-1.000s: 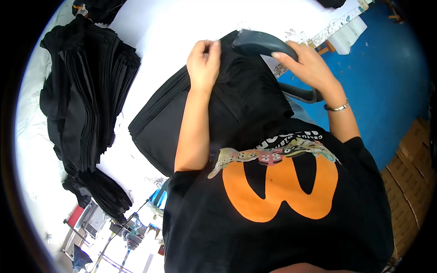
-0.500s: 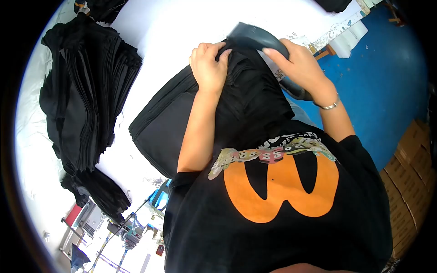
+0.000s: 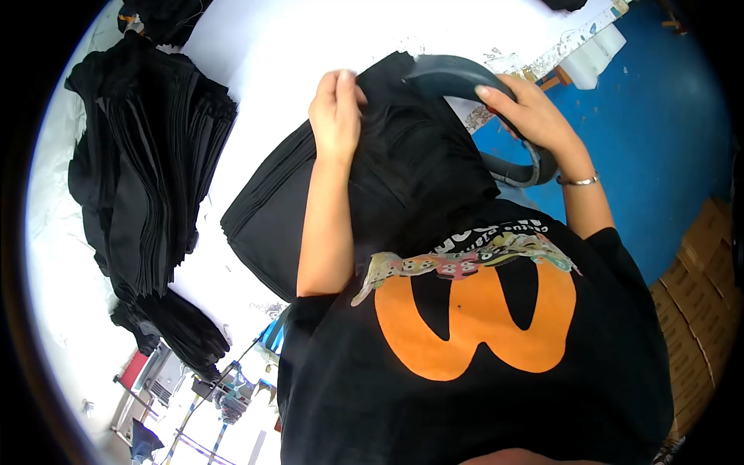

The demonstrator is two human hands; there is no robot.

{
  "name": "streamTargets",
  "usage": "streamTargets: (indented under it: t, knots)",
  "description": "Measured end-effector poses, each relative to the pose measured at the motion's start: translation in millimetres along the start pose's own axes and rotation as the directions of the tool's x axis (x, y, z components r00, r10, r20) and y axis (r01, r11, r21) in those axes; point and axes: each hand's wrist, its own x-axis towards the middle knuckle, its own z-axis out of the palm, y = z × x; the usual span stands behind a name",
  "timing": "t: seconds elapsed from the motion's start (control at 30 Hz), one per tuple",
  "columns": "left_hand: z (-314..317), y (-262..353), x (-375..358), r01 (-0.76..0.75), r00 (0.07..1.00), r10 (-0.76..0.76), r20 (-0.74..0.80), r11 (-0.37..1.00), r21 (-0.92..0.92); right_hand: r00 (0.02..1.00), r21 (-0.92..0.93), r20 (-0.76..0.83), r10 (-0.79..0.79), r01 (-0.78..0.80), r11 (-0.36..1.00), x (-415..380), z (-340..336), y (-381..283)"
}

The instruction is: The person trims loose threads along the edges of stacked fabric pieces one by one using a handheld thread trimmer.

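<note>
My right hand (image 3: 531, 112) is closed around a dark, shiny curved band (image 3: 453, 74). One end of it reaches over the far edge of a black cloth stack (image 3: 415, 155), and a loop of it hangs below my wrist. A small red spot shows by my fingers. My left hand (image 3: 335, 116) is over the stack's left far side, fingers curled together and slightly blurred; I cannot tell what is in them. The layered cloth lies in front of my body, its many edges fanned at the left.
A tall bundle of black cloth pieces (image 3: 143, 155) lies on the white table (image 3: 271, 46) to the left. More dark cloth (image 3: 167, 19) sits at the far left. Blue floor (image 3: 620, 155) and cardboard boxes (image 3: 697, 310) are on the right.
My left hand has drawn left and off the far corner of the stack. My right hand has shifted right and down with the band, and more of its loop shows.
</note>
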Motion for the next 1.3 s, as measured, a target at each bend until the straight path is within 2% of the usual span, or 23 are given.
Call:
streamTargets:
  t: [0.03, 0.07, 0.1, 0.13, 0.23, 0.27, 0.33, 0.37, 0.43, 0.47, 0.57, 0.67, 0.8, 0.87, 0.93, 0.97, 1.0, 1.03, 1.07, 1.1, 1.13, 1.2, 1.3]
  knots:
    - [10.7, -7.0, 12.3, -0.225, 0.969, 0.245, -0.041, 0.936, 0.272, 1.0, 0.003, -0.017, -0.002, 0.002, 1.0, 5.2, 3.8, -7.7]
    - [19.7, -12.0, 20.4, -0.403, 0.877, 0.481, -0.014, 0.75, 0.525, 0.999, 0.006, -0.035, -0.007, 0.007, 1.0, 12.1, 7.4, -14.2]
    - [23.1, -2.7, 20.8, -0.378, 0.91, 0.41, 0.064, 0.756, 0.535, 0.992, 0.033, -0.087, -0.094, 0.097, 0.995, 20.8, 14.9, -12.2]
    - [25.3, -3.1, 21.2, -0.382, 0.909, 0.412, 0.07, 0.752, 0.537, 0.991, 0.038, -0.092, -0.093, 0.096, 0.995, 19.3, 13.7, -11.5]
    - [27.3, 0.0, 19.4, -0.255, 0.959, 0.282, -0.016, 0.891, 0.377, 0.999, 0.136, -0.004, 0.036, -0.035, 0.99, 10.8, 2.3, -2.6]
    - [28.6, 0.2, 18.8, -0.25, 0.96, 0.278, -0.02, 0.891, 0.379, 0.998, 0.143, 0.05, 0.041, -0.048, 0.989, 11.3, -4.3, 10.8]
    - [32.5, -2.2, 15.9, -0.409, 0.9, 0.436, 0.006, 0.84, 0.356, 0.998, 0.111, 0.057, 0.032, -0.039, 0.993, 14.2, -8.2, 12.6]
    - [30.8, -5.0, 22.0, -0.422, 0.899, 0.433, 0.065, 0.819, 0.389, 0.999, 0.107, 0.047, 0.022, -0.027, 0.994, 19.0, -6.7, 10.4]
    - [29.6, -18.5, 37.4, -0.301, 0.954, 0.282, 0.106, 0.888, 0.347, 0.994, 0.089, -0.048, -0.102, 0.106, 0.99, 40.5, 3.9, 3.8]
    - [28.0, -23.7, 42.3, -0.215, 0.975, 0.184, 0.125, 0.926, 0.309, 0.993, 0.094, -0.045, -0.106, 0.11, 0.989, 41.6, 3.3, 2.0]
    - [26.5, -25.3, 42.9, -0.151, 0.982, 0.116, 0.148, 0.955, 0.255, 0.992, 0.128, 0.118, -0.039, 0.024, 0.991, 40.1, -6.0, -6.0]
    - [27.8, -20.0, 41.7, -0.358, 0.933, 0.288, 0.216, 0.807, 0.469, 0.995, 0.125, 0.101, -0.013, 0.0, 0.992, 35.3, -7.8, 13.1]
    - [26.7, -25.7, 47.1, -0.376, 0.923, 0.29, 0.253, 0.819, 0.432, 0.997, 0.18, 0.061, -0.051, 0.039, 0.983, 51.4, 18.8, -14.4]
    - [19.5, -7.2, 28.4, -0.521, 0.842, 0.499, 0.204, 0.658, 0.544, 0.996, 0.161, 0.067, -0.061, 0.049, 0.986, 48.6, 15.5, -16.7]
    - [-3.5, -8.4, 20.6, -0.599, 0.797, 0.542, 0.267, 0.648, 0.471, 0.995, 0.11, 0.089, -0.055, 0.045, 0.993, 33.3, -2.2, -8.6]
    - [-12.3, -14.4, 14.8, -0.35, 0.928, 0.295, 0.228, 0.899, 0.262, 0.992, 0.096, 0.112, -0.056, 0.045, 0.994, 29.3, -9.7, 11.2]
    - [-13.6, -10.5, 9.6, -0.021, 0.967, 0.013, 0.255, 0.999, 0.029, 0.992, 0.092, 0.113, -0.049, 0.039, 0.995, 27.7, -9.7, 10.2]
    - [-11.1, 2.5, 12.5, 0.098, 0.963, -0.131, 0.237, 0.984, 0.147, 0.994, 0.092, 0.106, -0.005, -0.004, 0.996, 22.1, -7.8, 7.2]
    - [-1.7, 1.0, 13.3, 0.104, 0.961, -0.137, 0.242, 0.984, 0.143, 0.994, 0.093, 0.098, 0.036, -0.046, 0.995, 19.0, -5.2, 4.1]
    - [11.7, -0.6, 17.8, -0.141, 0.985, 0.107, 0.133, 0.947, 0.288, 0.997, 0.106, 0.07, 0.028, -0.035, 0.994, 24.1, 1.7, -2.5]
    - [21.7, 1.2, 21.2, -0.353, 0.929, 0.365, 0.061, 0.822, 0.447, 1.0, 0.157, 0.008, 0.019, -0.02, 0.987, 28.7, 10.4, -8.8]
    - [25.7, 4.1, 22.3, -0.305, 0.949, 0.308, 0.073, 0.828, 0.471, 0.998, 0.182, -0.024, 0.058, -0.052, 0.982, 37.1, 16.1, -11.0]
    - [26.6, -1.9, 15.7, -0.305, 0.937, 0.347, -0.032, 0.86, 0.41, 0.995, 0.161, 0.079, 0.053, -0.065, 0.985, 28.9, -5.8, 0.1]
